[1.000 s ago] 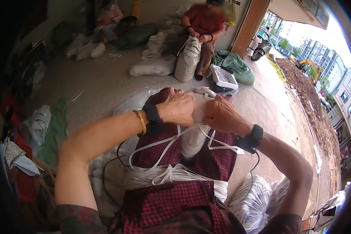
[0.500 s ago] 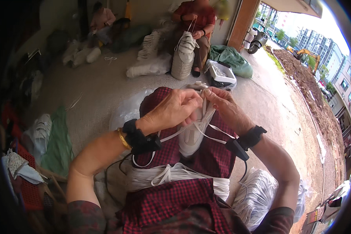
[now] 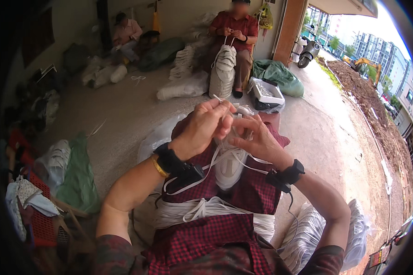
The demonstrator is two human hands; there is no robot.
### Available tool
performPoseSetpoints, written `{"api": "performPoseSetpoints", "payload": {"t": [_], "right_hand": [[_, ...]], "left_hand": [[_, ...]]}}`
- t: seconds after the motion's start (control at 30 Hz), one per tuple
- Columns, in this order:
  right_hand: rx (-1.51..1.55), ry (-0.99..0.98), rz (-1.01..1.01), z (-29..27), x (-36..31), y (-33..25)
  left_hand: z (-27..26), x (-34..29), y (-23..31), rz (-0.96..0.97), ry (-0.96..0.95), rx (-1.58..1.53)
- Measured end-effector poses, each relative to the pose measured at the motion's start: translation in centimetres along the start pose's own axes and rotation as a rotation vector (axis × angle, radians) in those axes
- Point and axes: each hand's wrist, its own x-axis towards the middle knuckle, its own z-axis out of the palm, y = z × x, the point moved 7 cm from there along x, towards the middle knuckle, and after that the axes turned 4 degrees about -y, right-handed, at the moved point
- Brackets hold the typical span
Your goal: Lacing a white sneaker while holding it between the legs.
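Note:
A pale sneaker (image 3: 229,170) rests on my lap over a red-and-black checked cloth (image 3: 202,238), its toe toward me. White shoelaces (image 3: 209,166) cross its front, their loose ends trailing to both sides. My left hand (image 3: 205,127) is closed above the sneaker's left side, pinching a lace whose tip sticks up past the fingers. Over the lacing, my right hand (image 3: 263,141) has its thumb and fingers apart and hides part of the upper. A thick bundle of white laces (image 3: 206,213) lies across my waist.
Plastic-wrapped shoes (image 3: 303,231) lie to my right. A red basket (image 3: 42,206) and green sack (image 3: 78,174) are at left. Ahead, a person (image 3: 238,32) handles laces above stacked shoes (image 3: 222,75), beside a white tray (image 3: 267,93). Another person (image 3: 126,34) sits far left.
My hands have parted slightly from where they met over the sneaker. The left now holds a lace tip upward; the right has come nearer to me. The whole view has shifted a little.

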Motion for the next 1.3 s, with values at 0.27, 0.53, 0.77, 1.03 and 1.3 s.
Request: {"api": "performPoseSetpoints", "payload": {"t": [0.27,0.53,0.77,1.03,1.3], "right_hand": [[0.715,0.212,0.106,-3.5,-1.4,4.6],[0.686,0.978,0.175,-24.7,-19.2,23.8],[-0.182,0.560,0.701,-15.5,-16.5,21.6],[-0.390,0.199,-0.039,-4.7,-5.2,2.2],[-0.193,0.108,-0.154,-3.0,-3.6,2.3]], "left_hand": [[-8.3,0.2,1.3,0.103,0.250,0.078],[-40.5,-12.1,10.5,0.342,0.852,-0.036],[-17.9,-6.5,4.5,0.181,0.489,0.879],[0.5,-7.3,-1.6,0.349,-0.212,1.627],[-1.6,-4.2,-0.8,0.074,-0.182,1.021]]}}
